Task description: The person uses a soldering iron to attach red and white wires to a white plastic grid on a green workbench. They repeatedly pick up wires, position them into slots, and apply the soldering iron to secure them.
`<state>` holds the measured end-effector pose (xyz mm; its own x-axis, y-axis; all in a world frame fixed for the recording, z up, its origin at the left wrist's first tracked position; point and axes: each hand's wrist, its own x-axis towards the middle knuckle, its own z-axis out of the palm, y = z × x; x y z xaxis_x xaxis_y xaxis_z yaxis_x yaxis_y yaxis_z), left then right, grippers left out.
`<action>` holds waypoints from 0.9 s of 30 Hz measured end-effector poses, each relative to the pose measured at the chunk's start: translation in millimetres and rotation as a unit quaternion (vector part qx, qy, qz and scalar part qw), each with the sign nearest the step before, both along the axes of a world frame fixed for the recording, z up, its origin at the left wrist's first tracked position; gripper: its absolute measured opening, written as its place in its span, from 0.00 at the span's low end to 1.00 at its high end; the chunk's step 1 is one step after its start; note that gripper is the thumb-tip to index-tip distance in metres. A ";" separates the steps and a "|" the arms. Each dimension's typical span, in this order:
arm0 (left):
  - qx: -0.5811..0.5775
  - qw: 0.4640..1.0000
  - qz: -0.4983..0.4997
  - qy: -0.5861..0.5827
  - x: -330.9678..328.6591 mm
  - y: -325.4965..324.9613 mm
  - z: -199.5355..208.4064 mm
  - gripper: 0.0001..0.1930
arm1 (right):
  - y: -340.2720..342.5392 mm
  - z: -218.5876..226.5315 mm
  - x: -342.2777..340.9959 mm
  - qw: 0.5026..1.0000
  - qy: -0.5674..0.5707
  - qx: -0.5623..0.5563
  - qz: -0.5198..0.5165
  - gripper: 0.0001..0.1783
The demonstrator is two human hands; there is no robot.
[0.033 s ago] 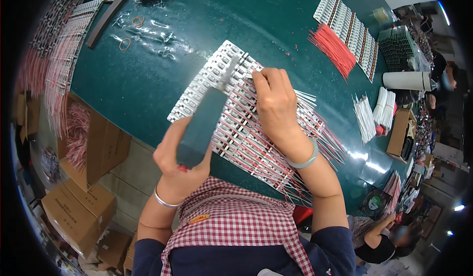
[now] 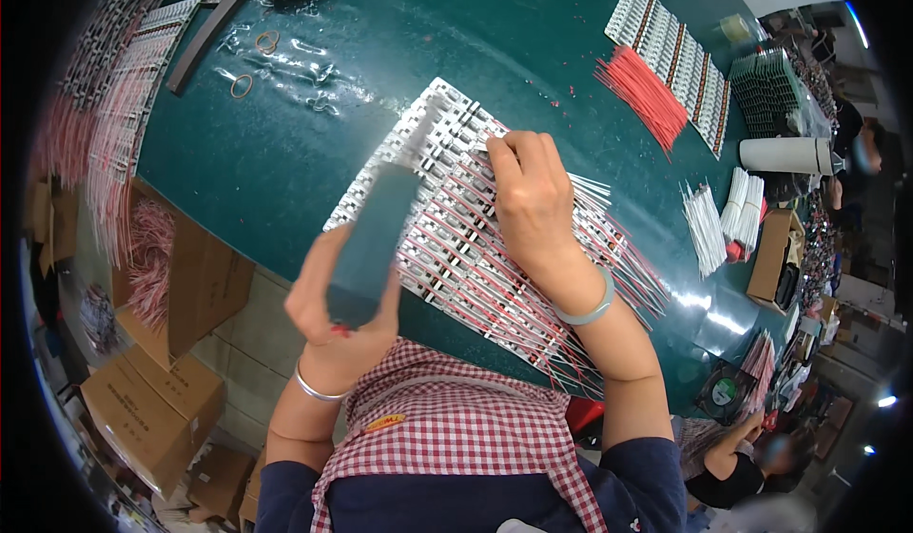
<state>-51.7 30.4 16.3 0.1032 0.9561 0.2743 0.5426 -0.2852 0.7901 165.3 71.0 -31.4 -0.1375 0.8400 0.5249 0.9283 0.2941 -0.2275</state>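
Observation:
A panel of small white circuit boards lies aslant on the green table in front of me. Red and white wires run in rows across its right part, with loose ends past its edge. My left hand is wrapped round a dark teal, block-handled tool. Its thin metal end is blurred over the panel's upper left part. At the panel's upper right edge, my right hand is closed in a pinch, its fingertips touching the boards. What lies between those fingertips is too small to make out.
Red wires and another board panel lie far right, near white wire bundles and a white bottle. Wired panels hang over the left edge. Boxes stand lower left. Another person sits lower right.
My left hand and the teal tool have shifted a little to the left over the panel. My right hand and the panel stay in place.

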 end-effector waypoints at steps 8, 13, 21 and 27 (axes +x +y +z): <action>0.140 0.970 0.178 -0.082 -20.4 54.6 65.6 0.14 | -0.4 0.9 0.4 1.000 -0.005 -0.004 -0.003 0.14; 0.332 0.924 0.165 -0.095 -32.8 121.3 84.9 0.10 | 0.1 -1.0 -1.3 1.000 0.006 0.005 -0.010 0.14; 0.020 0.979 0.133 -0.154 -45.4 125.2 36.7 0.07 | -4.9 8.8 0.0 0.999 0.015 -0.026 0.009 0.15; -0.176 0.904 0.092 -0.378 -57.0 44.6 30.7 0.19 | -9.5 12.9 6.3 1.000 0.026 -0.012 -0.012 0.15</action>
